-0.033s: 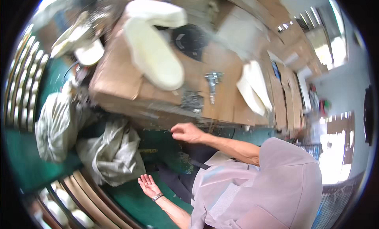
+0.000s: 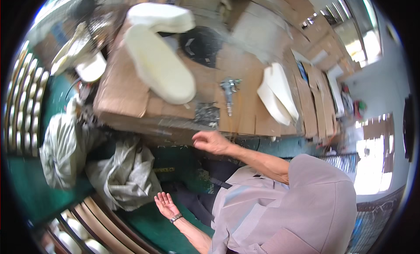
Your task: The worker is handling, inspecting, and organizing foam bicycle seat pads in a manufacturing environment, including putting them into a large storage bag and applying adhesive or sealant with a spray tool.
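My left hand point(image 2: 166, 205), with a watch on its wrist, is held palm up over the green floor beside a pale woven sack point(image 2: 124, 177). Its fingers are stretched out and it holds nothing. Close to the front edge of the cardboard-covered table point(image 2: 120, 94) is my right hand point(image 2: 213, 143), its fingers loosely bent but apart, with nothing visible in them. On the table lies a metal spray gun point(image 2: 229, 95). To its left rest a long cream foam piece, sole-shaped point(image 2: 162, 66), and another white foam piece point(image 2: 162, 16). Folded white foam point(image 2: 278, 94) lies right of the gun.
A black round disc point(image 2: 201, 45) sits behind the foam on the table. Racks of white rounded pieces stand at the far left point(image 2: 27, 101) and lower left point(image 2: 68, 243). A second sack point(image 2: 63, 144) slumps by the table. Cardboard sheets point(image 2: 311, 101) stand at the right.
The whole view has shifted slightly, so the table and its things appear a little lower and further left. Both hands keep nearly the same pose.
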Motion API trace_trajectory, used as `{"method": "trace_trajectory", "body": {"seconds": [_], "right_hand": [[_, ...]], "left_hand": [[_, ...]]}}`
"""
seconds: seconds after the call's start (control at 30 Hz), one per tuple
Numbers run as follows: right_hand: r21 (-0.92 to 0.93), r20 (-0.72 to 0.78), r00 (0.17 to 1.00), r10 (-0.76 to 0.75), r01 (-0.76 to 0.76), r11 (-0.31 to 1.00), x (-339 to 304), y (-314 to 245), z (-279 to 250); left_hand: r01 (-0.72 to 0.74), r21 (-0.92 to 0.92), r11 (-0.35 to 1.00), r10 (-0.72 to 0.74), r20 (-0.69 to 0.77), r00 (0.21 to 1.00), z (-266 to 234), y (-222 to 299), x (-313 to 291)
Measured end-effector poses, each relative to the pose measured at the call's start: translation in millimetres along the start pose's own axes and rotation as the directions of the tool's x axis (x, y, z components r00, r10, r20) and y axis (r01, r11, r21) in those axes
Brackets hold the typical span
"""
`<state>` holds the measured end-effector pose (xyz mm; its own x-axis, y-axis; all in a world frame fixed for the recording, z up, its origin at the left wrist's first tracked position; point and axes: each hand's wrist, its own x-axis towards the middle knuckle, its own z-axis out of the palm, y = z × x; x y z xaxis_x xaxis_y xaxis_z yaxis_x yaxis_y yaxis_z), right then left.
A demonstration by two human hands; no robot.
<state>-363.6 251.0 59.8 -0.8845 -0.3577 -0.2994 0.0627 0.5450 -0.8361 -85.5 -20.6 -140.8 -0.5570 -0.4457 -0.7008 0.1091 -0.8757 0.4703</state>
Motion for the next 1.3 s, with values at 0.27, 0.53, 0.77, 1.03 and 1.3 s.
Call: {"method": "trace_trajectory", "body": {"seconds": [0.27,0.53,0.77,1.03,1.3], "right_hand": [[-0.302,-0.905,0.424,-0.047,-0.560,0.771,-132.3,100.4,-363.5],[0.769,-0.438,0.244,0.865,-0.396,0.501,-207.4,296.1,-473.8],[0.897,-0.351,0.558,0.752,-0.029,0.440,-162.8,294.6,-402.6],[0.945,-0.153,0.533,0.832,0.326,-0.036,-124.0,178.7,-211.9],[0.330,-0.382,0.757,0.530,-0.425,0.843,-163.3,152.6,-298.5]], "left_hand": [[0.038,0.571,0.820,-0.318,0.399,0.860,272.8,-103.4,-55.0],[0.069,0.907,0.414,-0.847,0.357,0.393,425.2,-344.1,-129.1],[0.098,0.943,0.319,-0.897,0.267,0.352,457.4,-455.4,-146.4],[0.453,0.515,0.727,-0.685,0.509,0.521,441.5,-316.3,-82.0],[0.117,0.583,0.804,-0.475,0.511,0.717,426.1,-284.6,-24.0]]}}
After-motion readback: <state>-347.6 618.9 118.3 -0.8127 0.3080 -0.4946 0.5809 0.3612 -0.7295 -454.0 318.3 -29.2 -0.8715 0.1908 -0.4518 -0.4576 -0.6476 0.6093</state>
